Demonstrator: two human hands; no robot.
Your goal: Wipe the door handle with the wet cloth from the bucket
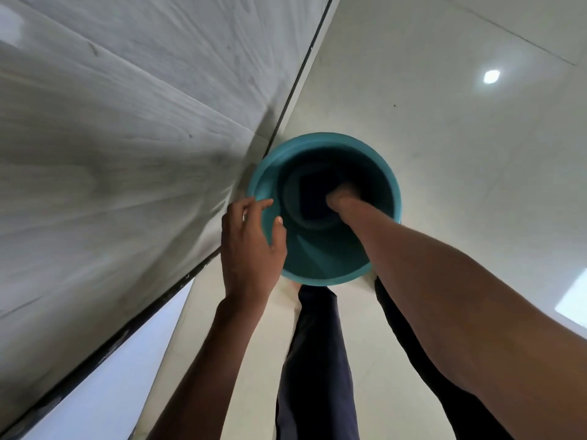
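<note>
A teal bucket [263, 176] stands on the pale floor beside my feet. A dark square cloth [313, 198] lies flat at its bottom. My right hand [341, 196] reaches deep inside, with its fingers curled at the cloth's right edge; the dim light hides whether they pinch it. My left hand [249, 242] rests over the bucket's near-left rim with fingers spread, the thumb inside the wall. No door handle is in view.
A grey wood-grain door panel [111, 138] fills the left side, with its dark edge [295, 87] running down to the bucket. My dark trouser legs [317, 360] stand just behind the bucket. Glossy floor tiles [460, 138] stretch to the right.
</note>
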